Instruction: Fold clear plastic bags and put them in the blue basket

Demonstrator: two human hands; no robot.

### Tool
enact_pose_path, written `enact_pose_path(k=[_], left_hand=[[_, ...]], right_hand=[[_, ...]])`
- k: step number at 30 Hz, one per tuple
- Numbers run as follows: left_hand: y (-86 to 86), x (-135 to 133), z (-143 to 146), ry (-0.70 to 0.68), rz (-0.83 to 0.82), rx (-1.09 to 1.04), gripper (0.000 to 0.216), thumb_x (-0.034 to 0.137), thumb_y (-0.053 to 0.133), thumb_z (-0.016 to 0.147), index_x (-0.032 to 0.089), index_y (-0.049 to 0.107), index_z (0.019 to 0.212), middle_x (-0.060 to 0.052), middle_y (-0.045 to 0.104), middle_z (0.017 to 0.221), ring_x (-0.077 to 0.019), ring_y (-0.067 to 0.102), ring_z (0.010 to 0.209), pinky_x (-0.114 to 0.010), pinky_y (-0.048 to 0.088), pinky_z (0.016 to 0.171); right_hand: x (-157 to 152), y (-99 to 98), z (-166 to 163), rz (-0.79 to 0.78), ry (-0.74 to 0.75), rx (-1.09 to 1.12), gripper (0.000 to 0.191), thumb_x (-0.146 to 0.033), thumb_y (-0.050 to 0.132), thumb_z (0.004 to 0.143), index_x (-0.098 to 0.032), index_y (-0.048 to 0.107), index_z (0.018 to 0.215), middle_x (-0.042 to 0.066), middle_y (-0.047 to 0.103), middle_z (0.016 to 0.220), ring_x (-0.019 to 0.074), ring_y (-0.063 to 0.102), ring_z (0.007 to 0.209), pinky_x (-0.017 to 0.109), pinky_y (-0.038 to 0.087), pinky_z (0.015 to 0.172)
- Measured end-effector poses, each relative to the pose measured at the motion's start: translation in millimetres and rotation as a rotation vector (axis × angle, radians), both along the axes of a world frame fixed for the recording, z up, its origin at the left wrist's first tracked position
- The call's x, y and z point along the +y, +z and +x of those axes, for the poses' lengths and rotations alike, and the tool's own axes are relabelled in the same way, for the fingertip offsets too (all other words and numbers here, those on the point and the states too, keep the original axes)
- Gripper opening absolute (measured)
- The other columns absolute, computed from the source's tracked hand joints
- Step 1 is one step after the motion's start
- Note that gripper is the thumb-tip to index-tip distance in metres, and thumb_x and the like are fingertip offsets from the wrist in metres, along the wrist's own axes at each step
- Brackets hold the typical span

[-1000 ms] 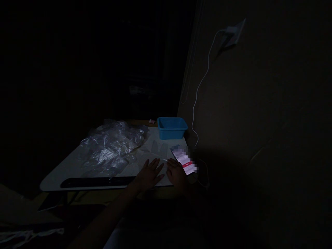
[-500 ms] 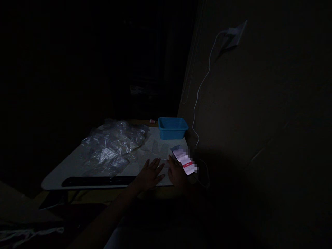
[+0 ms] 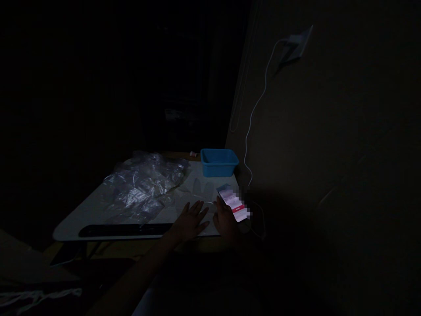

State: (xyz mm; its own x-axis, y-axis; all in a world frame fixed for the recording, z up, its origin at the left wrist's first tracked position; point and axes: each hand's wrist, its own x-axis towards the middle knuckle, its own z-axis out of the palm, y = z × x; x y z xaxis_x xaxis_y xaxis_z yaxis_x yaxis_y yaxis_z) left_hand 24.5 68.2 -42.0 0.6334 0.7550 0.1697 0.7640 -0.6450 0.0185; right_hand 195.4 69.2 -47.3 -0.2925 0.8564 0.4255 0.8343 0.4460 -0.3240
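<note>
The room is very dark. My left hand [image 3: 190, 219] lies flat on the white table [image 3: 82, 215] near its front edge, fingers stretched out and holding nothing. Close to its right, my right hand [image 3: 225, 219] rests at the table's right corner against a lit phone [image 3: 234, 205], its fingers on the phone's left edge. Whether it grips the phone I cannot tell. A clear flat plastic piece [image 3: 197, 189] lies just beyond both hands.
A crumpled heap of clear plastic bags [image 3: 141, 186] covers the table's middle. A blue tub [image 3: 219, 161] stands at the back right. A long black strip [image 3: 125, 229] lies along the front edge. A white cable [image 3: 255, 109] hangs from a wall socket [image 3: 296, 44] on the right wall.
My right hand has shifted slightly up to the phone's left edge. The left hand has stayed flat in place.
</note>
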Motion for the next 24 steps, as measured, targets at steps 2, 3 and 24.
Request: enact_pose_path(k=[2,3,24], left_hand=[[0.2,-0.1,0.1,0.003,0.001,0.007,0.056,0.051,0.018,0.084,0.02,0.029,0.13,-0.014,0.026,0.136,-0.0263,0.02,0.126,-0.049,0.016,0.098],[0.2,-0.2,0.1,0.004,0.001,0.012,0.056,0.051,0.018,0.085,0.02,0.029,0.13,-0.014,0.026,0.136,-0.0264,0.02,0.126,-0.049,0.017,0.098],[3.4,-2.7,0.8,0.02,-0.012,0.007,0.055,0.05,0.022,0.084,0.02,0.03,0.129,-0.015,0.025,0.137,-0.0267,0.019,0.126,-0.049,0.015,0.098]], right_hand=[[0.0,-0.4,-0.1,0.014,0.019,-0.02,0.063,-0.01,0.037,0.072,-0.004,0.02,0.132,0.012,0.049,0.12,0.0237,0.042,0.109,0.037,0.034,0.09],[0.0,-0.5,-0.2,0.019,0.028,-0.031,0.062,-0.011,0.037,0.072,-0.004,0.021,0.131,0.012,0.048,0.121,0.0235,0.042,0.109,0.037,0.033,0.091],[-2.0,1.5,-2.4,0.083,-0.002,-0.139,0.051,-0.016,0.039,0.077,-0.003,0.032,0.126,0.014,0.05,0.119,0.0225,0.035,0.116,0.039,0.021,0.098]])
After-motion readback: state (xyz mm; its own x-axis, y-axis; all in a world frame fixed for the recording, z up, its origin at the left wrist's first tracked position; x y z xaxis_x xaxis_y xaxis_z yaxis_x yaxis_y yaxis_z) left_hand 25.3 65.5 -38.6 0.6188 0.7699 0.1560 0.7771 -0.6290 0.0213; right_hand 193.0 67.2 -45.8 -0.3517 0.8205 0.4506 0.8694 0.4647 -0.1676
